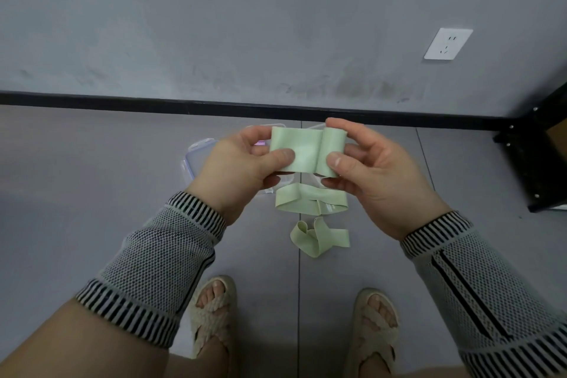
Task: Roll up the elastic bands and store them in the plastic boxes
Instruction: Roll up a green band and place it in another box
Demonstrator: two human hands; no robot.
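Both hands up over floor: left hand [242, 163] pinches flat end of pale green elastic band [302, 152], right hand [374, 169] grips its rolled end. Two more bands [310, 201] lie on floor below, just beside clear plastic box [196, 156].

A scuffed grey wall [245, 24] with a white socket [448, 43] meets grey floor [76, 163] above a black skirting [153, 103].

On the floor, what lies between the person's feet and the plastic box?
In the head view, two loose green elastic bands lie there: a flat band nearer the plastic box, and a crumpled band nearer the feet.
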